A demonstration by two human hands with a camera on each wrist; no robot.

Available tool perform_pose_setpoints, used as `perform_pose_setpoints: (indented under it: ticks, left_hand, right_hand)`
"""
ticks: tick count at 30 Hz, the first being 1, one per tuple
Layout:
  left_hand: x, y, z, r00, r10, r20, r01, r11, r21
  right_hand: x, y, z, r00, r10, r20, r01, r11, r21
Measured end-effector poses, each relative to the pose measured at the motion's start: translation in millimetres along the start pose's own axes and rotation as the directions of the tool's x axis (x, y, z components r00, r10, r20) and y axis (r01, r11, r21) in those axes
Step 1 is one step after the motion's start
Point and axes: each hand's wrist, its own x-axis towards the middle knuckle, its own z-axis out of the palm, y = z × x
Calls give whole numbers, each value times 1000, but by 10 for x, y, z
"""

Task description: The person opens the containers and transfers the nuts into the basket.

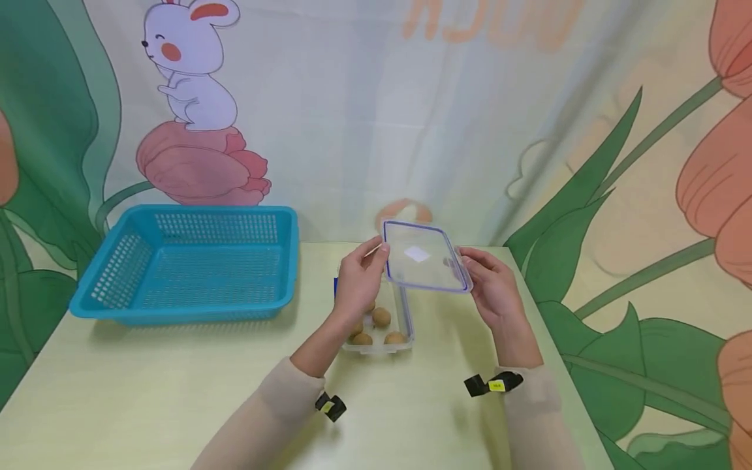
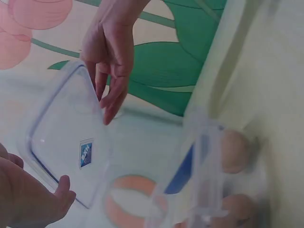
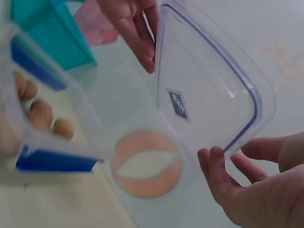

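Observation:
Both hands hold a clear rectangular lid with a blue-purple seal line, tilted above the table. My left hand pinches its left edge, thumb on the near face. At the opposite edge, my right hand grips with fingers and thumb. In the right wrist view a small blue label shows on the lid. Beneath and partly hidden by the left hand and lid stands a clear plastic box with blue side clips. Several small round brown things lie inside it.
A turquoise plastic basket with perforated walls stands at the back left of the pale table. Behind the table hangs a printed curtain with a rabbit and flowers. Black bands are strapped over both sleeves.

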Motion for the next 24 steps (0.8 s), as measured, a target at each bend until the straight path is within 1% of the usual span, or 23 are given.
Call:
perform_pose_setpoints:
  ticks: [2, 5, 8, 9, 11, 14, 16, 19, 21, 24]
  left_hand:
    - [8, -72, 46, 999, -37, -25, 37, 999, -14]
    - [8, -206, 138, 998, -55, -35, 55, 998, 7]
    - [-22, -335, 263, 999, -54, 0, 54, 998, 41]
    - [-38, -370, 304, 998, -62, 16, 61, 997, 53]
    - [-76, -435, 380, 997, -67, 47, 64, 997, 52]
    - [-140, -503, 467, 992, -90, 85, 86, 995, 47]
    - [-174, -543, 524, 990, -87, 112, 83, 996, 41]
    - [-221, -594, 631, 985, -81, 153, 73, 995, 62]
    - [-242, -628, 724, 983, -74, 166, 61, 995, 80]
    - [-270, -683, 864, 985, -64, 161, 45, 992, 117]
  right_hand:
    - [36, 45, -77, 1000, 4, 16, -3, 998, -69]
    - [60, 92, -248, 999, 36, 32, -30, 983, -179]
    - [46, 109, -468, 998, 61, 28, -52, 966, -252]
    - [34, 111, -539, 998, 65, 24, -56, 965, -258]
    - [7, 120, -660, 997, 76, 17, -69, 960, -271]
    - [-45, 145, -803, 995, 97, 16, -88, 953, -289]
    - [-83, 165, -885, 994, 105, 12, -97, 948, -302]
    - [-130, 188, -1032, 995, 97, 10, -89, 945, -314]
    - [-147, 193, -1133, 996, 88, 3, -83, 945, -315]
    - [-153, 194, -1254, 996, 91, -12, -90, 945, -314]
